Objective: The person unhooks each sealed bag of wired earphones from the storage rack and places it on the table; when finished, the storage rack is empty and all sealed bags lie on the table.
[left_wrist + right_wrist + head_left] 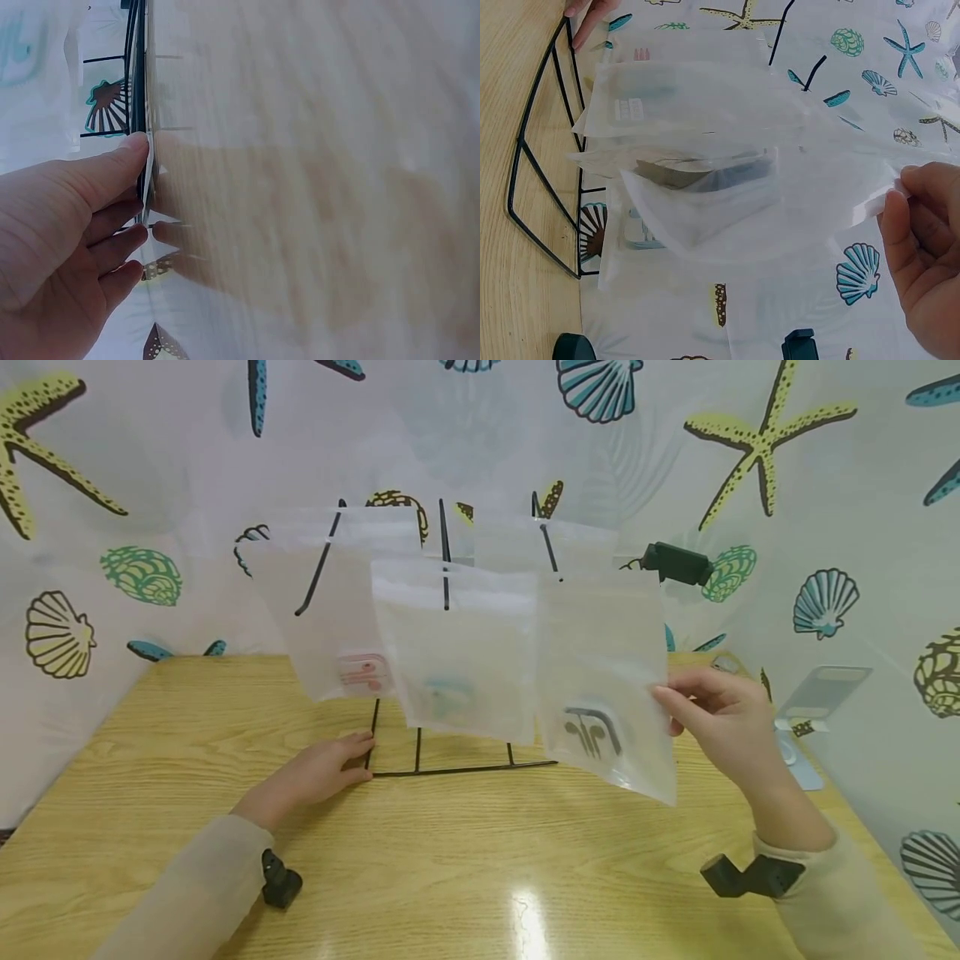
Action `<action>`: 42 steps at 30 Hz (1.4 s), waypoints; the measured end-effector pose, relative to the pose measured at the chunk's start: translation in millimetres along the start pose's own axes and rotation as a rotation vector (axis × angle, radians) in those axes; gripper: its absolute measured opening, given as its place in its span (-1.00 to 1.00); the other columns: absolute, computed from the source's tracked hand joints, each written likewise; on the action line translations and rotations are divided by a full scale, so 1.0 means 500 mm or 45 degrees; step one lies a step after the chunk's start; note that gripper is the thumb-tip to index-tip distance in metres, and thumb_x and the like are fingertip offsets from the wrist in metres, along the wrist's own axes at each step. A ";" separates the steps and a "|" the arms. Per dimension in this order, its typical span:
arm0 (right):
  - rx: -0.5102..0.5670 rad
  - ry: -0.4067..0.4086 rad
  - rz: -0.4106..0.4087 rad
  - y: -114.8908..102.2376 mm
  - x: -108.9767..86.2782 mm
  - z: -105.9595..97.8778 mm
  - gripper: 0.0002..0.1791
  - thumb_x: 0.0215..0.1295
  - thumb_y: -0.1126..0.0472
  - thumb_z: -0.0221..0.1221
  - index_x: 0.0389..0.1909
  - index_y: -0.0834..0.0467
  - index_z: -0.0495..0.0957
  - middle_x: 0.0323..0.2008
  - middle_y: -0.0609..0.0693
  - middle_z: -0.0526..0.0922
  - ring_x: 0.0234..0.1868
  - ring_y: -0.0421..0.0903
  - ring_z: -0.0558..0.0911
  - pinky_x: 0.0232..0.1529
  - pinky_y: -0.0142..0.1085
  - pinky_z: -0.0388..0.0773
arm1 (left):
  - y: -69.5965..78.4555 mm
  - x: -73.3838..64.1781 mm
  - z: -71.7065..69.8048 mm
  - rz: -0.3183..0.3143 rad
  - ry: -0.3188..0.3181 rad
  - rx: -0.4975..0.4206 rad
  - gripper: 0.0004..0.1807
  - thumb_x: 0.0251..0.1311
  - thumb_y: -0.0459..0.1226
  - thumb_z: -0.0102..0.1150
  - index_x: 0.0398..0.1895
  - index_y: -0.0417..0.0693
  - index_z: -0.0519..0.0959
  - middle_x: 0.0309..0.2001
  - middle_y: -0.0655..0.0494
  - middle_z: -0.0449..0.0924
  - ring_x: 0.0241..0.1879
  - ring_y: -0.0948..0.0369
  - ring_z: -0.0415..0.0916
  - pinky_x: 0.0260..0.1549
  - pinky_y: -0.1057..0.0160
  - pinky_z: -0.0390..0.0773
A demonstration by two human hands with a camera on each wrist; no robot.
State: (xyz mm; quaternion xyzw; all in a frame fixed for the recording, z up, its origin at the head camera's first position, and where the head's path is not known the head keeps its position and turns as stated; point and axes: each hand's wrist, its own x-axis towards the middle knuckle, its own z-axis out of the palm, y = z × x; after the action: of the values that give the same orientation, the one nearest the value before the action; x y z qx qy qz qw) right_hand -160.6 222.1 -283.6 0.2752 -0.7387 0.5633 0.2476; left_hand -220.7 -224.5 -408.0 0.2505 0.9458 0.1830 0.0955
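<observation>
A black wire rack (pixel 465 770) stands on the table with three hooks, each carrying a clear zip bag. My right hand (pixel 723 710) pinches the side edge of the right zip bag (pixel 600 643) between thumb and fingers. That bag hangs tilted and holds a dark curved piece with small dark parts. The middle zip bag (pixel 465 647) has something teal inside, and the left zip bag (pixel 322 627) something pink. My left hand (pixel 315 781) touches the left side of the rack's base, its thumb and fingers spread. In the left wrist view, the left thumb overlaps the black wire.
The wooden table (pixel 480 852) runs up to a wall covering (pixel 480 435) printed with starfish and shells. On the right stand a grey phone-stand-like holder (pixel 825 693) and a black device (pixel 677 564) behind the bags.
</observation>
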 end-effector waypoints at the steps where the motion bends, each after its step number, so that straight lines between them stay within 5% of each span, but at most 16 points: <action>1: -0.010 -0.001 0.000 0.000 -0.002 -0.002 -0.84 0.02 0.67 0.15 -0.49 0.39 0.60 -0.66 0.05 0.54 -0.72 -0.21 0.45 -0.69 -0.50 0.39 | -0.001 0.000 0.000 -0.002 -0.001 -0.001 -0.37 0.27 -0.22 0.09 0.29 -0.40 0.19 0.29 -0.35 0.11 0.25 -0.21 0.08 0.13 -0.15 0.20; 13: 0.004 -0.100 -0.026 0.001 -0.048 -0.047 -0.87 0.06 0.61 0.17 -0.46 0.37 0.59 -0.69 0.02 0.52 -0.68 -0.22 0.47 -0.65 -0.48 0.39 | 0.004 -0.004 -0.004 -0.009 -0.009 -0.010 -0.37 0.27 -0.21 0.08 0.29 -0.39 0.20 0.28 -0.36 0.12 0.24 -0.23 0.09 0.12 -0.16 0.19; 20: 0.220 -0.149 -0.025 0.023 -0.076 -0.086 -0.74 0.04 0.69 0.11 -0.42 0.31 0.62 -0.69 0.03 0.52 -0.67 -0.21 0.47 -0.60 -0.48 0.43 | 0.003 -0.004 -0.004 -0.015 -0.012 -0.021 -0.37 0.28 -0.21 0.07 0.30 -0.38 0.18 0.29 -0.35 0.10 0.25 -0.22 0.07 0.14 -0.16 0.17; 30: 0.218 -0.196 0.261 0.068 -0.113 -0.141 -0.74 0.16 0.66 0.01 -0.43 0.31 0.57 -0.68 0.01 0.52 -0.66 -0.20 0.48 -0.61 -0.44 0.47 | 0.001 -0.002 -0.004 -0.012 -0.017 -0.014 -0.37 0.28 -0.21 0.07 0.30 -0.39 0.18 0.29 -0.35 0.10 0.25 -0.21 0.07 0.13 -0.15 0.18; 42: 0.085 -0.101 0.621 0.153 -0.138 -0.189 -0.77 0.23 0.49 0.09 -0.40 0.14 0.64 -0.53 -0.07 0.59 -0.59 -0.21 0.54 -0.57 -0.43 0.54 | -0.011 0.000 0.001 0.009 -0.019 -0.013 -0.37 0.27 -0.20 0.08 0.29 -0.40 0.19 0.30 -0.32 0.11 0.26 -0.20 0.06 0.14 -0.14 0.19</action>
State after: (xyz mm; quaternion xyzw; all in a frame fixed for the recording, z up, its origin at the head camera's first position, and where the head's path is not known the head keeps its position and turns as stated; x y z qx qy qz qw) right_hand -157.5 338.8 -360.7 0.1187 -0.7734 0.6193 0.0657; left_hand -222.9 -228.7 -410.7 0.2546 0.9433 0.1863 0.1033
